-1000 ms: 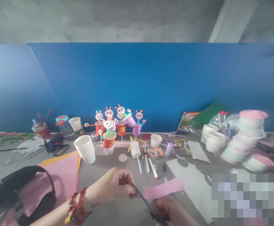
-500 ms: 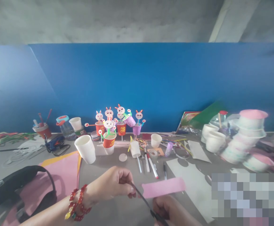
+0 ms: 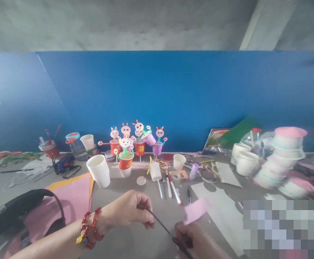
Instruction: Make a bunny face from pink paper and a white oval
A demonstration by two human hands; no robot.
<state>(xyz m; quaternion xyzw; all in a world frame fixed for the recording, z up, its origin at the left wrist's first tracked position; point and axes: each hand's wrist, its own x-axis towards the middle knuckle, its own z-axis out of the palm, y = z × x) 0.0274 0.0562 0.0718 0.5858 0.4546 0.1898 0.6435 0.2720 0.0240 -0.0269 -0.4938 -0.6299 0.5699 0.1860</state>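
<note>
My left hand (image 3: 135, 208), with red bead bracelets (image 3: 93, 228) at the wrist, is closed in a pinch at the far end of a long thin dark tool (image 3: 160, 223). The tool slants down to the right, where its thicker black end sits in my closed right hand (image 3: 193, 239). I cannot tell its exact kind. A strip of pink paper (image 3: 197, 209) stands just above my right hand's fingers, bent and blurred; whether those fingers touch it is hidden. White paper with round cut-outs (image 3: 218, 208) lies to the right of that hand.
Several rabbit figures in cups (image 3: 126, 158) stand ahead by the blue wall. A white cup (image 3: 99, 171), pens (image 3: 175, 189), tape (image 3: 175, 176) and a glue stick (image 3: 194, 172) lie nearer. Pink sheets (image 3: 76, 198) and a black strap (image 3: 24, 205) are left, stacked cups (image 3: 283, 154) right.
The pink strip, formerly stretched out flat leftward above my right hand, now looks shorter and bent, its left end moved right. Both hands stay almost in place.
</note>
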